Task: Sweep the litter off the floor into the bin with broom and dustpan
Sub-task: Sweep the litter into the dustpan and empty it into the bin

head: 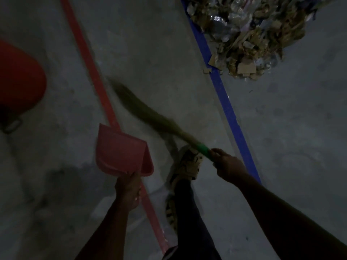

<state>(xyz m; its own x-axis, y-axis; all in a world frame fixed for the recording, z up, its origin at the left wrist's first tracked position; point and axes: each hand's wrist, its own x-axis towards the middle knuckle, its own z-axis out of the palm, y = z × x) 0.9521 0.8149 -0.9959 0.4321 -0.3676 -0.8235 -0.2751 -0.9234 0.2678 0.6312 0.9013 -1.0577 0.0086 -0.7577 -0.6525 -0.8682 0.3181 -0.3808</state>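
Upper right, litter [249, 34] cut off.

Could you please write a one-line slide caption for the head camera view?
Left hand holds a pink dustpan, right hand a grass broom, litter pile ahead, red bin aside.

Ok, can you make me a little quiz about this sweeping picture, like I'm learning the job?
1. True or false: the litter pile is already inside the red bin.
2. Which hand holds the pink dustpan? A) left hand B) right hand C) neither
3. Fill in: the broom has a ____ band where its bristles meet the handle.

Key:
1. False. The pile lies on the floor by the blue tape line, far from the bin.
2. A. The right hand grips the broom.
3. Green.
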